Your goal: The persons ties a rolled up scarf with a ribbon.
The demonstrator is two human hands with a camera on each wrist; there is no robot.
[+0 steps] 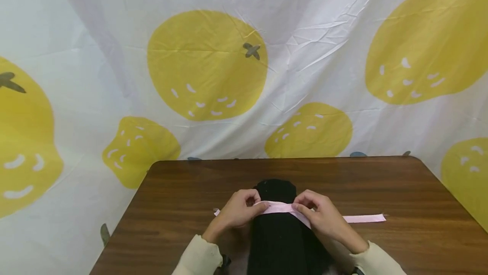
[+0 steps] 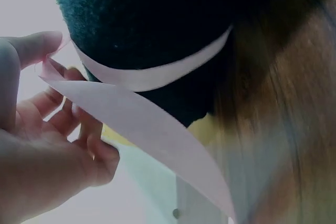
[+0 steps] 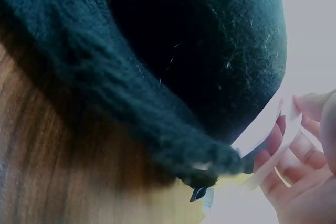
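Observation:
A folded black knitted cloth [image 1: 280,241] with a fuzzy surface lies lengthwise on the table. Across it, near the far end, runs a pink ribbon [image 1: 277,207]. My left hand [image 1: 240,207] pinches the ribbon between thumb and fingers at the cloth's left side. At the right side, the ribbon is pinched by my right hand [image 1: 322,213]. One band of ribbon [image 2: 152,77] wraps the cloth in the left wrist view, while a loose length hangs from the fingers. In the right wrist view, the ribbon [image 3: 260,129] passes between thumb and fingers. Whether it is knotted is unclear.
The brown wooden table [image 1: 183,190] has rounded far corners. A loose ribbon end [image 1: 364,218] lies to the right, and another end [image 1: 217,212] shows at the left. Behind hangs a white curtain [image 1: 305,63] printed with yellow fruit.

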